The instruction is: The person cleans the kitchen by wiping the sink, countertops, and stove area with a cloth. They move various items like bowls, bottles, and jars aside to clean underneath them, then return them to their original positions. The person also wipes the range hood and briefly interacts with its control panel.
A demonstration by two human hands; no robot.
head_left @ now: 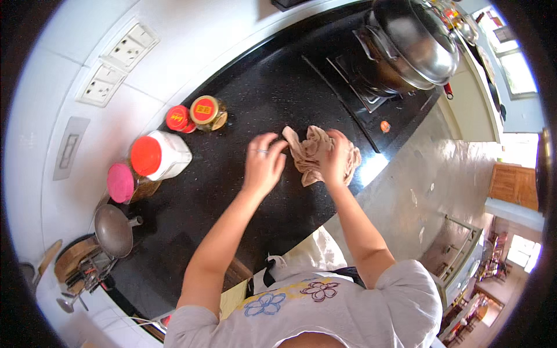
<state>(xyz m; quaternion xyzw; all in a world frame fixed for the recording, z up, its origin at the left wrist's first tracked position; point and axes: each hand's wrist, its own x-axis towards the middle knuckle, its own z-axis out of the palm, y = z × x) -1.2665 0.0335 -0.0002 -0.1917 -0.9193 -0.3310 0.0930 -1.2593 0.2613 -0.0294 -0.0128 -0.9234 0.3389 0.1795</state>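
Observation:
A crumpled beige cloth (310, 152) lies bunched on the black speckled countertop (261, 87). My right hand (333, 159) is closed over the right part of the cloth, with its fingers partly hidden in the folds. Just left of the cloth, my left hand (264, 165) hovers with bent fingers apart and a ring on one of them. Its fingertips come close to the cloth's upper left corner; I cannot tell whether they touch it.
Red-lidded jars (208, 113), a white container with a red lid (165, 155) and a pink-lidded jar (125, 182) line the wall. A large metal pot (406, 46) stands on the stove at the far right. Utensils and a dark ladle-like pan (114, 231) crowd the left.

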